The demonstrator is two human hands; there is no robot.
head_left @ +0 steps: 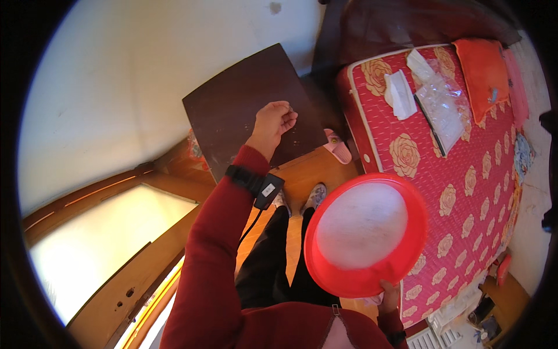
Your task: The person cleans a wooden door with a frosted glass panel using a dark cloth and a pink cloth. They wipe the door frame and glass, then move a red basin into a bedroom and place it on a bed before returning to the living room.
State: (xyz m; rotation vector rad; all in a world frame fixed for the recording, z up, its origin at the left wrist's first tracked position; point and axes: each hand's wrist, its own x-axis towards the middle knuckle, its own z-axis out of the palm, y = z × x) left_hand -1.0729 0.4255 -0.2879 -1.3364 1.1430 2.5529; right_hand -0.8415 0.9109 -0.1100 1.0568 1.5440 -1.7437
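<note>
My right hand grips the near rim of a round red plastic basin, held in front of my body with its pale worn bottom facing up at me. My left hand is stretched out over a dark brown small table, its fingers curled together as if pinching something too small to see. A black band with a small device sits on my left wrist, a cable hanging from it. My sleeves are dark red.
A bed with a red flower-patterned cover lies to the right, with a clear plastic bag, folded white paper and an orange pillow on it. A pink slipper lies on the wooden floor. A wooden-framed window is at lower left.
</note>
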